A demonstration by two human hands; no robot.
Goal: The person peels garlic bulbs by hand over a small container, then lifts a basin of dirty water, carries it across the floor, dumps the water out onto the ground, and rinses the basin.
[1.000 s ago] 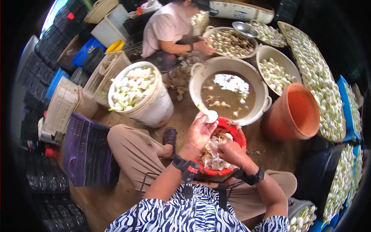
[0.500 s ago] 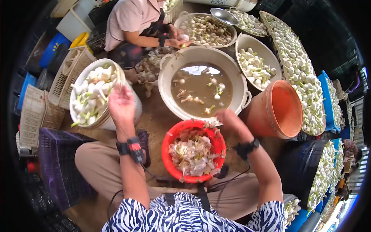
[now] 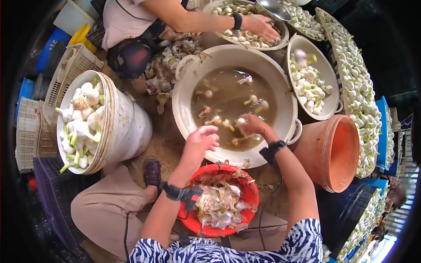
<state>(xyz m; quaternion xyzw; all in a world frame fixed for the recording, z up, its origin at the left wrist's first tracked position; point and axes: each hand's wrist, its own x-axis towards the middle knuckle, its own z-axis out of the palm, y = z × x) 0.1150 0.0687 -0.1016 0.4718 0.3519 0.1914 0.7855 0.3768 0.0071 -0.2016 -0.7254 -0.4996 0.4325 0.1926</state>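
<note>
- The right hand (image 3: 253,126) of the seated person is low over the water in a large round cream-coloured basin (image 3: 181,98). Its fingers are bent down around or beside one small white garlic bulb (image 3: 241,122); I cannot tell if they grip it or only touch it.
- This white bulb is inside the basin, at the fingertips, near the side closest to the person.
- The left hand (image 3: 201,142) is raised in front of the near rim of the basin. Its fingers are loosely curved and apart, and I see nothing between them.
- In the basin, several garlic bulbs with stems (image 3: 208,93) lie in brownish, cloudy water.
- Between the person's legs there is a red round bowl (image 3: 253,195), filled with pale, papery peelings (image 3: 219,204).
- To the person's left stands a tall white bucket (image 3: 127,127), full of white bulbs with green stems.
- To the right, just beside the basin, is an orange bucket (image 3: 311,149). Behind it is an oval cream tub (image 3: 326,70) with white bulbs inside.
- Across the basin, a co-worker's hand (image 3: 262,28) is stretched flat over another tub of bulbs.
</note>
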